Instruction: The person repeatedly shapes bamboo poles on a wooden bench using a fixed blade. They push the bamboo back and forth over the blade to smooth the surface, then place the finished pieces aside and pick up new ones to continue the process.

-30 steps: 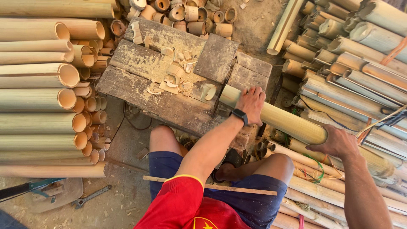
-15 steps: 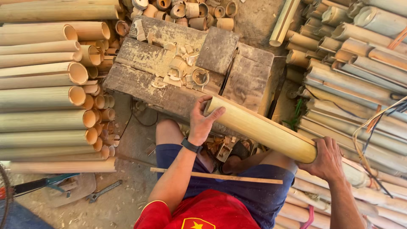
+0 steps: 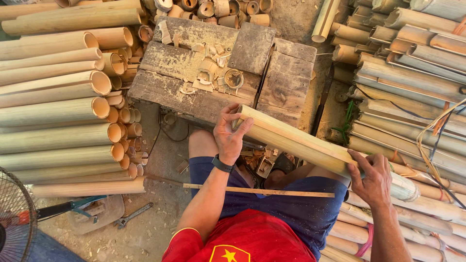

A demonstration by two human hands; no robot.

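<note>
Head view looks straight down on a seated person in a red shirt (image 3: 242, 242) and blue shorts (image 3: 301, 208), holding a long pale bamboo pole (image 3: 310, 145) across the lap. This pole runs from about 10 o'clock to 4 o'clock of the picture's middle, its cut near end over the edge of a rough wooden workbench (image 3: 194, 92). Left hand (image 3: 230, 133), with a dark watch (image 3: 222, 164) at the wrist, grips the pole's upper end, thumb and fingers curled over the cut rim. Right hand (image 3: 374, 179) lies on the pole's lower part at 4 o'clock, fingers spread and bent over its top, pressing it down rather than closing fully around it.

A thin wooden slat (image 3: 262, 190) rests across the thighs at 6 o'clock, just below the pole and apart from it. On the workbench at 12 o'clock lie bamboo chips and a short bamboo ring (image 3: 234, 78). Stacked bamboo tubes (image 3: 58, 106) fill the 9 o'clock side, open ends facing the bench; more poles (image 3: 412, 73) are piled at 2 and 3 o'clock. Short cut pieces (image 3: 218, 7) sit at the top edge. At 8 o'clock a wrench (image 3: 132, 215) lies on the dusty ground, near a fan (image 3: 14, 218) at the corner.
</note>
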